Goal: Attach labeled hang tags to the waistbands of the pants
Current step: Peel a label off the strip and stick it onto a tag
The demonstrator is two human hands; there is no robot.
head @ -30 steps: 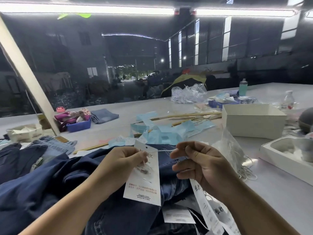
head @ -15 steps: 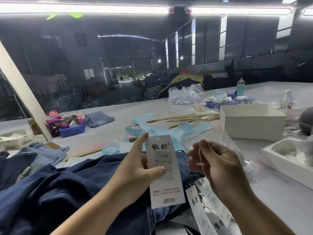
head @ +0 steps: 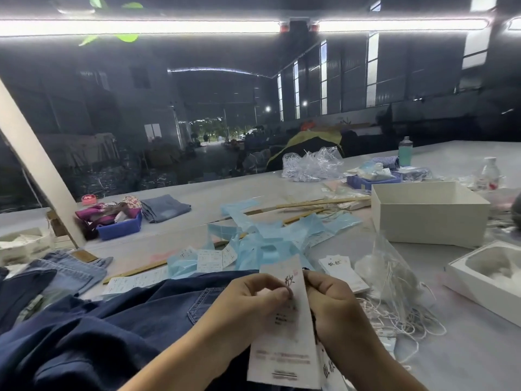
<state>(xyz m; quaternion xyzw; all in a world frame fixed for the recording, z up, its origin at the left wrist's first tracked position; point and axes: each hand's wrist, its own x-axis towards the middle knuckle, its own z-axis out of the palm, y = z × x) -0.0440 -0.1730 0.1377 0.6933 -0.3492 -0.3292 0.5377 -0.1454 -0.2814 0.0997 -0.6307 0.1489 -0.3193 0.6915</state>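
Note:
A white hang tag (head: 284, 342) with printed text hangs upright in front of me over dark blue jeans (head: 118, 328). My left hand (head: 248, 300) pinches the tag's upper left part between thumb and fingers. My right hand (head: 332, 303) grips the tag's right edge with curled fingers. More white tags (head: 327, 368) show below my right wrist. The tag's string is hidden by my fingers.
A clear bag of white strings (head: 394, 280) lies right of my hands, next to a stack of tags (head: 341, 270). Blue plastic sheets (head: 270, 238), an open white box (head: 428, 213), a white tray (head: 490, 275), lighter jeans (head: 67, 272) and a blue bin (head: 121, 227) lie on the grey table (head: 465, 356).
Both hands dropped lower and came together on the tag. My right hand, earlier apart and holding a string, now grips the tag's right edge. The camera tilted down.

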